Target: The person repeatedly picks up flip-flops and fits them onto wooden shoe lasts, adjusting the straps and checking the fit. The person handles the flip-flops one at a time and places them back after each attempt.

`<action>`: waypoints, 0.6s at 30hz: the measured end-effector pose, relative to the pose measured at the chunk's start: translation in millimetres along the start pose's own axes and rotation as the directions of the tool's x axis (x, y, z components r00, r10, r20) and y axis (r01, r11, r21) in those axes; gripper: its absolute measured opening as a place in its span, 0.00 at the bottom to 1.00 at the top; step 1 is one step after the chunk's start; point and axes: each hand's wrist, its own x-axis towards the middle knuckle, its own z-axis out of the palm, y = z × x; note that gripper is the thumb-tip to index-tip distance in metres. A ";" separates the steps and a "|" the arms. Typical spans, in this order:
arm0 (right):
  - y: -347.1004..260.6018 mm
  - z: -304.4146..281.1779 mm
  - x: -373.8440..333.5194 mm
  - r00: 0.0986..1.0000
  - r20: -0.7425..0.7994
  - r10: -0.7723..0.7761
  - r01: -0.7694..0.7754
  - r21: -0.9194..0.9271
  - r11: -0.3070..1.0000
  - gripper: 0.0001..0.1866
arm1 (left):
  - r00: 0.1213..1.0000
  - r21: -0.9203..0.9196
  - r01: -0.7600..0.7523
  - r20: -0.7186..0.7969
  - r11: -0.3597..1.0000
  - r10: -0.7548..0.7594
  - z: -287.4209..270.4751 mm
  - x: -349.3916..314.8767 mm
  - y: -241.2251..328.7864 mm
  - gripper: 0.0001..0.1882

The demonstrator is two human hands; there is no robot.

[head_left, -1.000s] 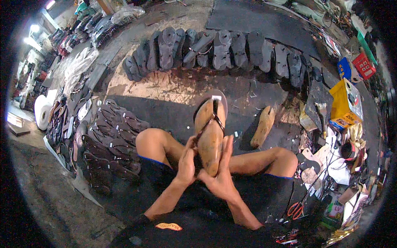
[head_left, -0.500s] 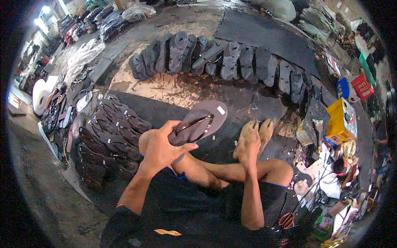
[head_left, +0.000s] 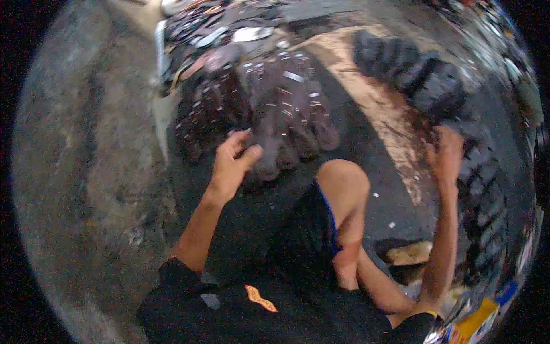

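Several dark brown flip-flops with glossy straps and small white labels lie in overlapping rows on a dark mat, blurred by motion. At their near left edge is my left hand, thumb and fingers apart, with nothing plainly gripped. Whether its fingertips touch the nearest flip-flop, I cannot tell. My right hand is stretched out to the right, beside the curved row of black footwear. Its fingers are smeared, so whether they hold anything is unclear.
My bent knee rises between the two hands. A tan sandal-shaped piece lies near my right forearm. Loose straps and scraps are heaped beyond the flip-flops. A yellow box stands at the lower right; bare concrete floor spreads at left.
The view has swung left toward the brown flip-flops. My left hand has let go of the flip-flop it held. My right hand has moved from near the tan pieces to the black row.
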 end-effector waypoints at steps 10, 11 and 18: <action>114.3 22.6 21.1 0.908 -0.411 0.085 -0.050 0.096 0.994 0.23 | 0.727 -0.770 0.213 -0.286 0.601 -0.624 -60.7 -63.3 -203.2 0.27; 102.6 2.9 21.9 0.845 -0.502 0.181 -0.054 0.257 0.965 0.22 | 0.734 -0.771 0.170 -0.317 0.614 -0.601 -59.3 -62.0 -217.8 0.27; 32.4 -194.1 -164.8 0.901 -0.404 0.159 -0.300 -0.314 0.901 0.22 | 0.864 0.547 0.047 -0.442 0.836 0.241 -4.9 -46.7 -124.2 0.33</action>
